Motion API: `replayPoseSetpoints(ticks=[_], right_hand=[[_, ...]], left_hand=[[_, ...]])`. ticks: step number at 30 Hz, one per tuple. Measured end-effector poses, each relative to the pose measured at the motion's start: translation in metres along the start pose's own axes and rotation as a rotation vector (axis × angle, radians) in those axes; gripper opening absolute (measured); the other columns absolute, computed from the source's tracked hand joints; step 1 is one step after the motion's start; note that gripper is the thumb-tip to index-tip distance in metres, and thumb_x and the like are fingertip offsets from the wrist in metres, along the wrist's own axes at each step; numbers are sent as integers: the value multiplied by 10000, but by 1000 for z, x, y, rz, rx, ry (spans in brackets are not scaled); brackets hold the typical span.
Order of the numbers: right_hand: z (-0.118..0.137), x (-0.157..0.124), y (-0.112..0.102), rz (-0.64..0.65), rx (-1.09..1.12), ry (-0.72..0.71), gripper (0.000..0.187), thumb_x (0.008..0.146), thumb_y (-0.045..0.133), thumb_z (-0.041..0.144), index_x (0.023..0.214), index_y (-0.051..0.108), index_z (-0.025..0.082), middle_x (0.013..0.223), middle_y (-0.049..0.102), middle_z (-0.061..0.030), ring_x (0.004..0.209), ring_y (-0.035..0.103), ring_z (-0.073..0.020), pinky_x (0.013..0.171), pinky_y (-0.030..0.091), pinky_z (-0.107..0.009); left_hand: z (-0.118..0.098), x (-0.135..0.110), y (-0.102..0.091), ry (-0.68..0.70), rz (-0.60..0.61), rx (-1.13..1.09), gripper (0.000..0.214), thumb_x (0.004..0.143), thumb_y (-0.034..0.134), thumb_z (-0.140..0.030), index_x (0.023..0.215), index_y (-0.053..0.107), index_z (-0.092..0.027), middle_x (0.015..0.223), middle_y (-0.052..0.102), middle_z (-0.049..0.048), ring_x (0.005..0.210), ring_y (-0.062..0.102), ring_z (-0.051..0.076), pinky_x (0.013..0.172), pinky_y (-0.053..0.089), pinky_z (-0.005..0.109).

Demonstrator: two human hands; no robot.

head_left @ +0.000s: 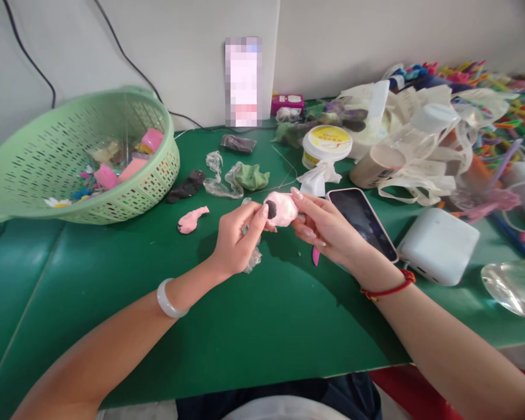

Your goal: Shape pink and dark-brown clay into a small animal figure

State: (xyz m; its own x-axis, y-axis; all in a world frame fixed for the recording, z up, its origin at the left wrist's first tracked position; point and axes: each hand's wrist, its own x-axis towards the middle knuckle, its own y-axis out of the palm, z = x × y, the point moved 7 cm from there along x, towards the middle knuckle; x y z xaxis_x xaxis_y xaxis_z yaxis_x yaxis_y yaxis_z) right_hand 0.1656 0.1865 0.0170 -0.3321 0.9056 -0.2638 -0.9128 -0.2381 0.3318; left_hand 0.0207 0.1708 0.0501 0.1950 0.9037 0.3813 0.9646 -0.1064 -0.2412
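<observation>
Pink clay [280,209] was held up above the green worktop [289,332] between the fingertips of the left hand [238,239] and the right hand [328,227], both closed on it, and a dark spot [271,209] was seen pressed into its end. A small pink piece [192,219] was left lying on the worktop, with dark clay [186,185] and green clay [252,177] nearby. Writing on the yellow lid [326,137] of a white tub [310,159] was too small to be read.

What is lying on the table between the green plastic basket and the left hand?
In the head view, a small pink piece of modelling clay lies between the green plastic basket and the left hand; a dark clay strip lies just beyond it.
</observation>
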Motion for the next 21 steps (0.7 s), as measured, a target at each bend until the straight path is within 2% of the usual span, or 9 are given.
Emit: replayPoseSetpoints(ticks=[10,16,21], right_hand=[[1,1,3,7,-2,3,455,814,762,587,743,547,192,414,419,82,326,242,-18,311,105,-167],[-1,1,2,5,-17,9,456,814,757,597,759,551,193,413,422,81,325,248,-22,309,98,-170],[-1,1,1,2,-15,7,448,821,755,587,761,559,188,419,421,83,328,252,-19,309,105,-166]], left_hand=[[1,-2,-1,46,-14,-26,440,1056,413,-406,728,616,-195,720,689,31,677,615,139,654,480,275],[0,0,0,9,-10,15,436,1023,475,-472,698,584,-200,667,664,25,631,611,147,642,493,288],[-3,-1,-1,49,-5,10,435,1036,462,-423,677,559,-198,692,682,31,644,621,141,644,487,279]])
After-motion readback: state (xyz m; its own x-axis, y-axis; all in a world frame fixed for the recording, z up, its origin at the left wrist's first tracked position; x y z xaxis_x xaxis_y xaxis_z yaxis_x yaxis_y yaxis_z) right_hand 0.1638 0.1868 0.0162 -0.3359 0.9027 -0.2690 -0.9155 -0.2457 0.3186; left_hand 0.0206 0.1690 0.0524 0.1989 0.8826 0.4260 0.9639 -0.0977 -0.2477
